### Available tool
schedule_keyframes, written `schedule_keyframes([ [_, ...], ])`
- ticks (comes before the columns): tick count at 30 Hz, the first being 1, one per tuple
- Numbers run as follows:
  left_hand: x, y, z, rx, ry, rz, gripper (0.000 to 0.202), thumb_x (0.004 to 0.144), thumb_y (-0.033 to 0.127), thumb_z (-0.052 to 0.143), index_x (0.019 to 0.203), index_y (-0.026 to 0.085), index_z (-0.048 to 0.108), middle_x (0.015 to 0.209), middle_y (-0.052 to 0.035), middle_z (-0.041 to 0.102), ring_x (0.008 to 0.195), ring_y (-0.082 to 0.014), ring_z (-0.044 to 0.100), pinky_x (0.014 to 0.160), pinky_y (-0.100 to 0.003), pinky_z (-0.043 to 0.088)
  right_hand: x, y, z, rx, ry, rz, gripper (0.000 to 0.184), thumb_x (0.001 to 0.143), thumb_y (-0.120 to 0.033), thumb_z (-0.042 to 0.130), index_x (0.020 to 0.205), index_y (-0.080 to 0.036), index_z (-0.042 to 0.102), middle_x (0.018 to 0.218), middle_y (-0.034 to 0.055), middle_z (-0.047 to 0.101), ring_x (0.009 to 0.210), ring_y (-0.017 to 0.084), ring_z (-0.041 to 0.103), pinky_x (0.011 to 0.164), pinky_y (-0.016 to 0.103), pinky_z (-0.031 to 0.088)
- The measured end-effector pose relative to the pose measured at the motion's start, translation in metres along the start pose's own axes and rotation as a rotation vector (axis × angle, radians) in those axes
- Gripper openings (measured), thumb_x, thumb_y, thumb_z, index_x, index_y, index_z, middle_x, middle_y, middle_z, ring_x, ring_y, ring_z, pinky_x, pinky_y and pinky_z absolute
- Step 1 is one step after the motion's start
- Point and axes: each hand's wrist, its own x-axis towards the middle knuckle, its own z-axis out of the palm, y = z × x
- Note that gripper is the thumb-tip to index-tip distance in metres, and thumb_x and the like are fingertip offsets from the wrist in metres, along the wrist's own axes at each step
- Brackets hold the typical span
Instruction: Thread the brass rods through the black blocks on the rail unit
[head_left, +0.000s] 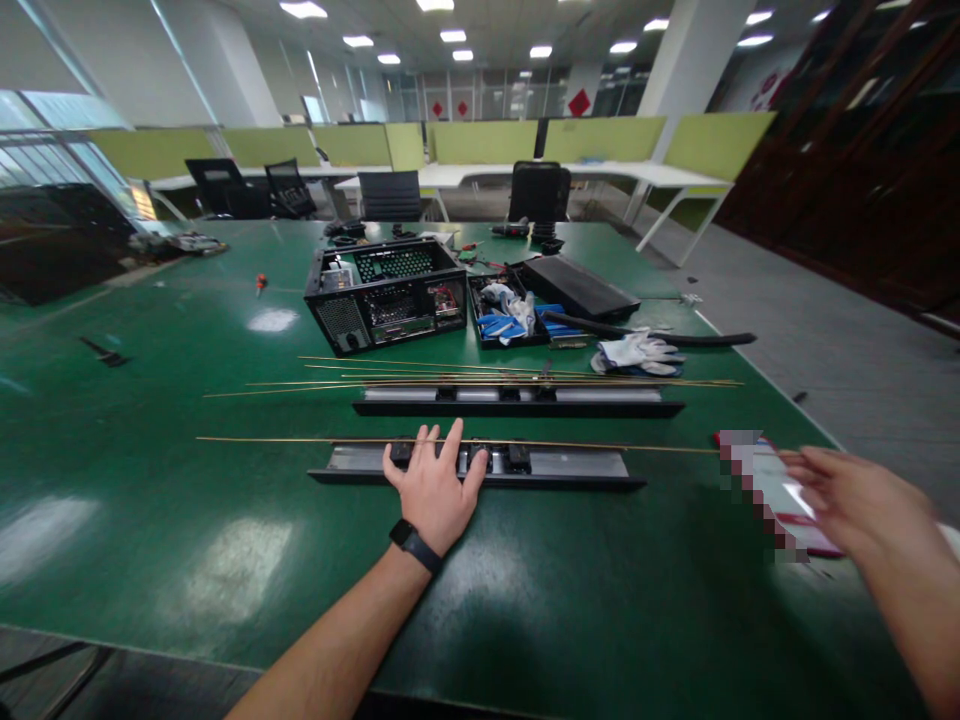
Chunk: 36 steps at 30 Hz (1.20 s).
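Note:
My left hand (435, 480) lies flat with fingers spread on the near black and silver rail (570, 467), over its small black blocks. A long thin brass rod (300, 440) runs along the far side of that rail. My right hand (847, 495) hovers at the right, blurred, fingers stretched out, close to the rod's right end and over a flat red and white item (787, 500). A second rail (517, 400) lies farther back with several brass rods (480, 380) beside it.
On the green table (150, 480) stand an open black computer case (386, 292), a tray of tools (510, 315), a black panel (581, 288), white gloves (637, 352) and a black hose (675, 338). Office chairs and desks stand behind. The table's right edge drops to the grey floor.

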Motion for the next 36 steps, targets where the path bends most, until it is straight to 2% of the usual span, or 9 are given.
schedule_keyframes([
  [2, 0.000, 0.000, 0.000, -0.005, 0.003, 0.004, 0.052, 0.102, 0.056, 0.049, 0.145, 0.031, 0.061, 0.143, -0.0167, 0.067, 0.143, -0.0341, 0.053, 0.122, -0.067, 0.010, -0.027, 0.005, 0.019, 0.095, -0.091, 0.068, 0.018, 0.081, 0.004, 0.063, 0.071, -0.011, 0.066, 0.075, 0.0112, 0.063, 0.048, 0.009, 0.051, 0.032, 0.014, 0.026],
  [7, 0.000, 0.000, -0.002, -0.007, 0.008, 0.004, 0.051, 0.102, 0.056, 0.050, 0.145, 0.031, 0.061, 0.143, -0.0165, 0.067, 0.142, -0.0336, 0.053, 0.122, -0.067, 0.010, -0.084, 0.020, 0.064, 0.153, -0.281, 0.078, 0.008, 0.078, -0.007, 0.073, 0.078, -0.013, 0.067, 0.088, 0.0131, 0.072, 0.053, 0.010, 0.057, 0.031, 0.015, 0.030],
  [14, 0.000, 0.000, -0.002, -0.010, 0.014, 0.015, 0.050, 0.102, 0.056, 0.050, 0.144, 0.031, 0.061, 0.142, -0.0170, 0.067, 0.143, -0.0322, 0.053, 0.122, -0.068, 0.008, -0.131, 0.033, 0.109, 0.201, -0.406, 0.078, 0.023, 0.077, -0.022, 0.082, 0.090, -0.016, 0.064, 0.099, 0.0126, 0.076, 0.053, 0.010, 0.059, 0.030, 0.014, 0.033],
  [20, 0.000, 0.000, 0.000, -0.005, 0.020, 0.008, 0.049, 0.102, 0.055, 0.052, 0.143, 0.032, 0.062, 0.142, -0.0158, 0.068, 0.142, -0.0333, 0.054, 0.122, -0.068, 0.011, -0.170, 0.030, 0.133, 0.194, -0.494, 0.109, 0.030, 0.078, -0.028, 0.084, 0.090, -0.018, 0.059, 0.099, 0.0126, 0.077, 0.051, 0.011, 0.060, 0.028, 0.015, 0.033],
  [24, 0.000, -0.001, -0.001, -0.004, 0.018, 0.014, 0.049, 0.102, 0.055, 0.052, 0.144, 0.032, 0.062, 0.142, -0.0153, 0.068, 0.142, -0.0344, 0.054, 0.121, -0.069, 0.011, -0.174, 0.028, 0.137, 0.197, -0.494, 0.128, 0.025, 0.080, -0.023, 0.080, 0.091, -0.018, 0.059, 0.098, 0.0118, 0.077, 0.051, 0.011, 0.060, 0.028, 0.016, 0.034],
  [29, 0.000, -0.001, -0.001, -0.005, 0.022, 0.019, 0.049, 0.101, 0.055, 0.052, 0.144, 0.032, 0.062, 0.142, -0.0146, 0.068, 0.141, -0.0353, 0.055, 0.121, -0.070, 0.012, -0.159, 0.027, 0.129, 0.208, -0.465, 0.157, 0.019, 0.082, -0.015, 0.074, 0.091, -0.018, 0.058, 0.093, 0.0117, 0.076, 0.050, 0.011, 0.060, 0.027, 0.015, 0.031],
  [36, 0.000, -0.002, -0.002, -0.011, 0.014, 0.022, 0.049, 0.102, 0.054, 0.052, 0.144, 0.031, 0.061, 0.143, -0.0156, 0.067, 0.142, -0.0337, 0.054, 0.121, -0.070, 0.011, -0.115, 0.017, 0.097, 0.214, -0.299, 0.161, 0.020, 0.081, -0.003, 0.067, 0.088, -0.019, 0.057, 0.084, 0.0072, 0.073, 0.049, 0.011, 0.059, 0.028, 0.015, 0.027],
])
